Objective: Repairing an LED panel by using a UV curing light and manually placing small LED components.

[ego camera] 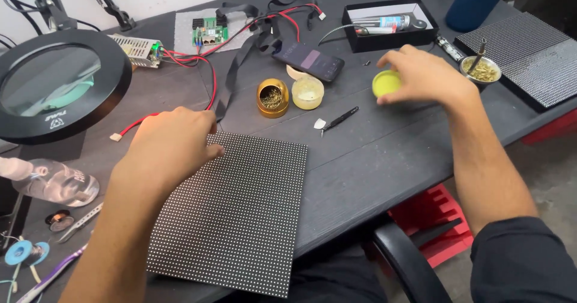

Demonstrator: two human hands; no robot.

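The left hand [171, 141] lies flat, fingers loose, pinning the black dotted LED panel [234, 210]; at two o'clock from it, the right hand [421, 75] grips the small round yellow-green tin [386, 83], likely being fetched; lifting it wants a steady pinch.

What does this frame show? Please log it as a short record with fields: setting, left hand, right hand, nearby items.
setting: black wooden workbench, seen from the head camera
left hand: left hand rests palm down on the top edge of a dotted LED panel
right hand: right hand grips a small yellow-green tin
nearby items: brass tip-cleaner pot, pale open jar, phone, tweezers, magnifier lamp
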